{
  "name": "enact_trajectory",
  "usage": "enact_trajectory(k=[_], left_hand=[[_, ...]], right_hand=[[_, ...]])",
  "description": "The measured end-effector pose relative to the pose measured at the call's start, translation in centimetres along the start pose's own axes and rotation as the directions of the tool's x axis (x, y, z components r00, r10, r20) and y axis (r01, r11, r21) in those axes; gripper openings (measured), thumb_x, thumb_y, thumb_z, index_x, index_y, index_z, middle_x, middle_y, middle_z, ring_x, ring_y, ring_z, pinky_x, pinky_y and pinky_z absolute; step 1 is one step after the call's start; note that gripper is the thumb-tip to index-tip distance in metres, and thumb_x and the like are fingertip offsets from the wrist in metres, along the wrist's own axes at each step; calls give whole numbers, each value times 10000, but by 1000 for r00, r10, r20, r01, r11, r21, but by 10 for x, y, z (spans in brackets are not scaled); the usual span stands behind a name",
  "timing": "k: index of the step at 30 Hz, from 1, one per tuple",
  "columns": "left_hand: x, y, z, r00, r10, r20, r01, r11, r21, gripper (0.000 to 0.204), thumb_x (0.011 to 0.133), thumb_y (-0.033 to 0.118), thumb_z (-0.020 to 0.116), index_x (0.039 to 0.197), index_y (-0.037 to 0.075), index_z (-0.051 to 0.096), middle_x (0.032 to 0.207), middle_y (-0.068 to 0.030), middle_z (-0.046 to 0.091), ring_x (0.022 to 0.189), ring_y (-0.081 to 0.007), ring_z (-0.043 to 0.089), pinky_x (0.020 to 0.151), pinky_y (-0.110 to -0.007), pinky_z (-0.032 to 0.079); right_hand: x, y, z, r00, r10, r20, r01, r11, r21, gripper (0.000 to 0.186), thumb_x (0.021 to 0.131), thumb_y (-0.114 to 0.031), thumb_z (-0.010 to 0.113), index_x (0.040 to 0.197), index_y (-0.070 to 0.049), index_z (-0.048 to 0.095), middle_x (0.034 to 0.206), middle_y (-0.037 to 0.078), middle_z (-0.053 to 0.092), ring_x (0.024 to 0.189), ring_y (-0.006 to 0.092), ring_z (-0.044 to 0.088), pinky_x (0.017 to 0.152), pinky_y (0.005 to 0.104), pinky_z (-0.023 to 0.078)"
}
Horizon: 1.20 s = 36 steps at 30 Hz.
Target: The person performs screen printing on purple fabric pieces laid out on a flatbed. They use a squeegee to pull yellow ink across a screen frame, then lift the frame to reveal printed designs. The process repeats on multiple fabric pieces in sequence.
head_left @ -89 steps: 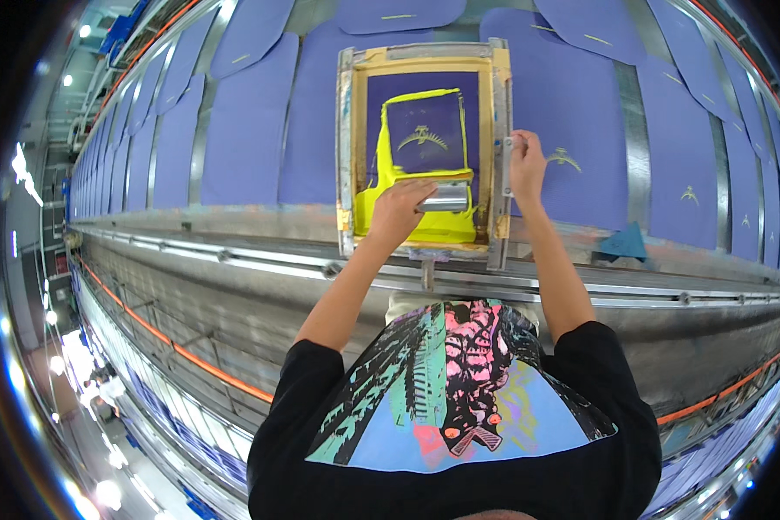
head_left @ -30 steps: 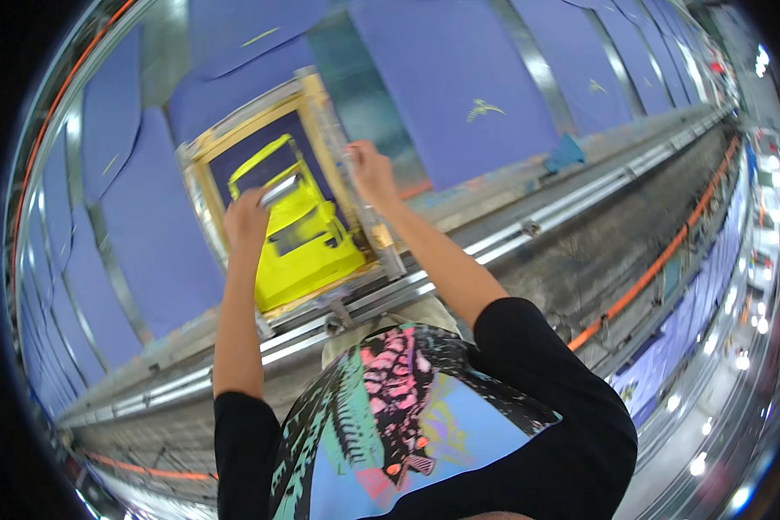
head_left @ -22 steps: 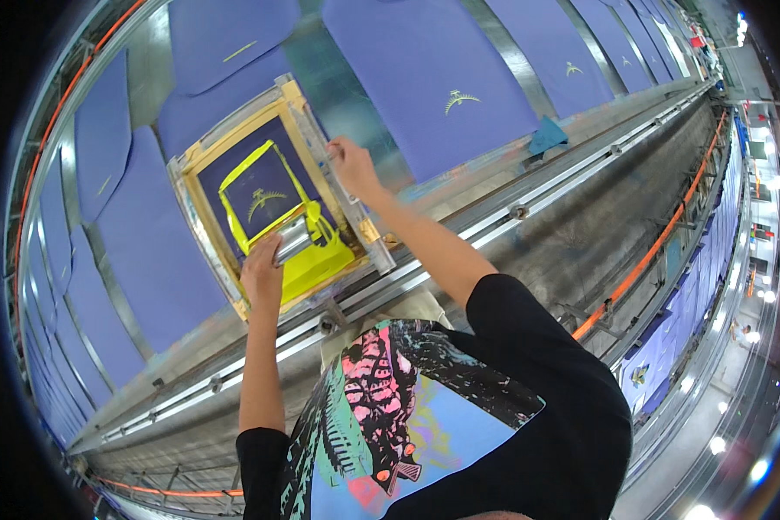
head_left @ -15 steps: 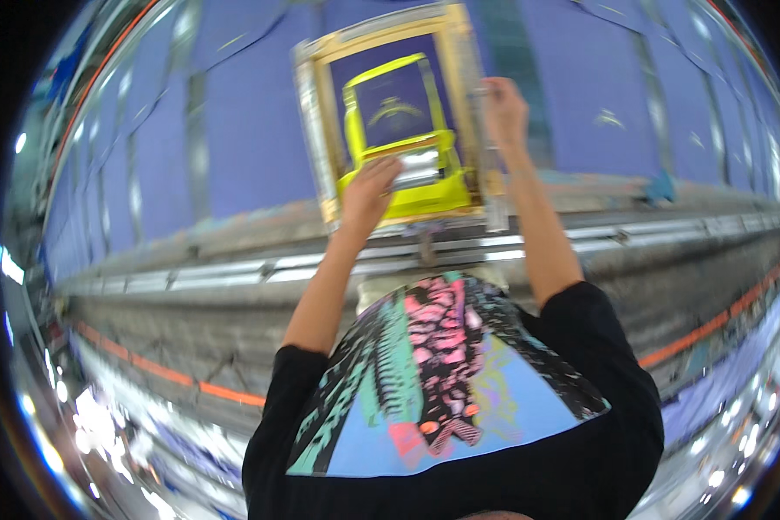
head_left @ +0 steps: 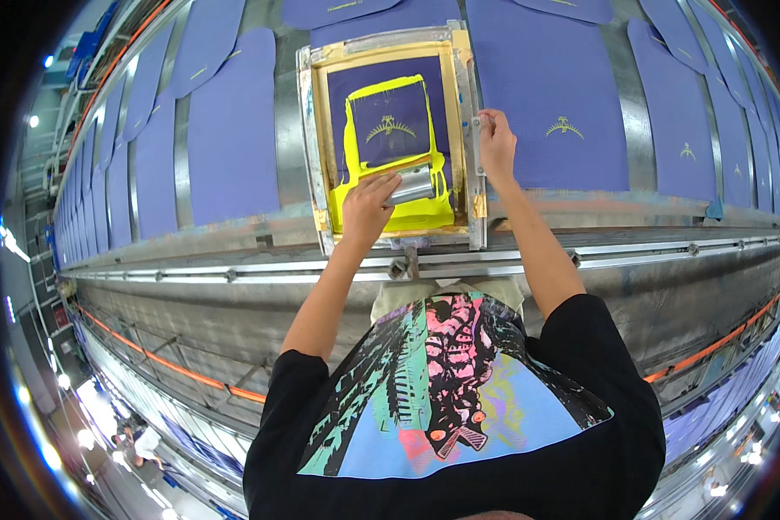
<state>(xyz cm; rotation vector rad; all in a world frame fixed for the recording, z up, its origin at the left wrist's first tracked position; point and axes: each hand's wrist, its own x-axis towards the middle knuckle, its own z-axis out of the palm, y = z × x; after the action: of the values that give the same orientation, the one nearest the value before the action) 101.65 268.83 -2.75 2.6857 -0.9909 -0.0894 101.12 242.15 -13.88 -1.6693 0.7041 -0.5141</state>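
Note:
My left hand (head_left: 369, 208) is closed around a metal-bladed squeegee (head_left: 412, 184), which rests tilted inside a screen-printing frame (head_left: 314, 139). Bright yellow ink (head_left: 416, 215) pools below the squeegee and outlines a rectangle on the mesh. Within that outline a small arched design (head_left: 391, 129) shows over purple. At the frame's right side, my right hand (head_left: 497, 147) has its fingers curled onto the edge by a metal strip (head_left: 478, 143). Part of the squeegee is hidden under my left fingers.
Purple flat pieces (head_left: 232, 130) lie in rows along a long table, with grey metal gaps between. Some on the right carry a yellow printed design (head_left: 564, 127). A metal rail (head_left: 633, 255) runs along the near edge, with a bracket (head_left: 412, 263) below the frame. Orange rails (head_left: 169, 364) run lower down.
The frame has shifted right along the table relative to the purple pieces, with both hands staying on it and the squeegee. It also sits lower in view, and the earlier blur is gone.

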Motion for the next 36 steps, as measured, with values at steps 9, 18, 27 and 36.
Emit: enact_trajectory(k=[9,18,27,36], left_hand=[[-44,-13,10,990,112,82,-114,993,13,562,722,37,777,1263,174,704,1361,-10,677,1272,-277,616,1072,-458,476],[119,-47,3,992,-97,86,95,995,31,359,782,78,638,1082,221,774,977,-114,756,853,-328,726,759,-469,582],[145,-67,29,1000,-31,0,31,997,71,329,826,70,630,1080,212,784,1023,-96,754,975,-318,705,816,-446,568],[86,-49,19,999,-7,31,8,999,-36,317,818,57,636,1072,178,782,1044,-77,770,935,-296,730,796,-441,584]], right_hand=[[11,8,-4,999,37,-4,-37,986,-160,185,1042,-230,570,1104,-83,663,874,213,716,826,427,696,722,497,521],[16,5,-7,991,131,34,-123,977,-171,173,1038,-225,576,1118,-94,655,784,210,677,751,417,679,677,493,501],[9,3,-5,995,91,36,-85,985,-149,159,1034,-204,589,1099,-80,665,721,186,649,653,371,648,627,455,485],[11,9,-3,993,113,16,-109,980,-165,192,1045,-227,574,1110,-75,671,774,191,673,689,362,663,664,451,500]])
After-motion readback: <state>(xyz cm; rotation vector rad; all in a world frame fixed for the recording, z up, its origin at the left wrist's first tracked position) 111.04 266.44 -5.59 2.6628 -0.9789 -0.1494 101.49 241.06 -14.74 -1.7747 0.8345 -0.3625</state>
